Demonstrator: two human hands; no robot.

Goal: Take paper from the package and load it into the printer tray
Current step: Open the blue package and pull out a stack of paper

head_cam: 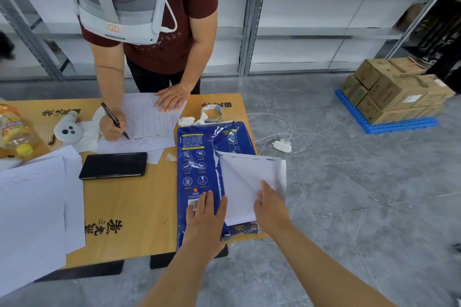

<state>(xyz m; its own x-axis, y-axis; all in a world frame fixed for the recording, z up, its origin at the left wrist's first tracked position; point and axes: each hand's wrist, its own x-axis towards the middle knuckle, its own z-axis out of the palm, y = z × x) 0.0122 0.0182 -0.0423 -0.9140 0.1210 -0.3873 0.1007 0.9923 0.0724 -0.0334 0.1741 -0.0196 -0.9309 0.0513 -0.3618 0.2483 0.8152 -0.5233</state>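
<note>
A blue paper package (pixel 197 162) lies on the right end of the wooden table (pixel 129 207), torn open along its right side. White sheets of paper (pixel 247 182) show through the tear and stick out over the table's edge. My left hand (pixel 205 217) lies flat on the package near its barcode, fingers spread. My right hand (pixel 270 204) grips the lifted near corner of the white sheets. No printer is in view.
Across the table a person in a dark red shirt writes on a form (pixel 147 122) with a pen. A black phone (pixel 113 165), loose white sheets (pixel 32 207), a tape roll (pixel 212 111), an oil bottle (pixel 15 129) and a white toy (pixel 68 129) sit on the table. Cardboard boxes (pixel 391 87) stand on a blue pallet at right.
</note>
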